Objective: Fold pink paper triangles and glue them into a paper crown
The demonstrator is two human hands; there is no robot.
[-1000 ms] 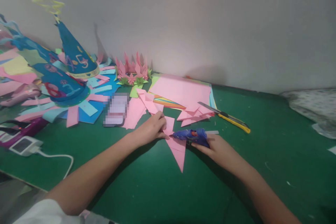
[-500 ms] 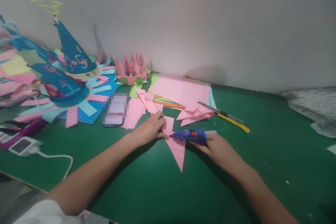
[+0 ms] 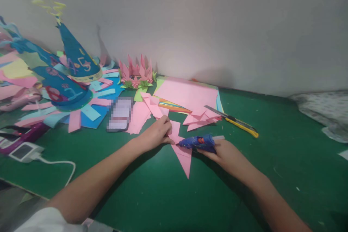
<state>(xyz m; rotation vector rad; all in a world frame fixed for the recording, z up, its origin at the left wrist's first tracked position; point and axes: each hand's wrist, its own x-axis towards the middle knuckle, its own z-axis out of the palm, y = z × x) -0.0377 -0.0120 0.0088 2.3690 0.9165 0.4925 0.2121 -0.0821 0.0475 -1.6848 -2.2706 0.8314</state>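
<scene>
A folded pink paper piece (image 3: 184,161) lies on the green table, one pointed end toward me. My left hand (image 3: 160,132) pinches its left edge, fingers closed. Wrapped round the handle of a blue hot glue gun (image 3: 197,141) is my right hand (image 3: 224,154); a clear glue stick (image 3: 219,137) pokes from the gun's back end. The nozzle points left and touches or hovers just over the paper, close to my left fingertips; I cannot tell which. Just behind lie more folded pink papers (image 3: 202,117) and a folded pink strip (image 3: 152,105).
A yellow utility knife (image 3: 241,127) lies to the right, blade toward the stacked coloured paper (image 3: 187,92). A phone (image 3: 119,114), a pink paper crown (image 3: 137,74) and blue cone hats (image 3: 77,56) stand or lie left. A white cable (image 3: 61,162) runs along the near left.
The glue gun's nozzle has shifted slightly down and toward me along the pink paper, and the gun has rolled a little. My left hand stays in place.
</scene>
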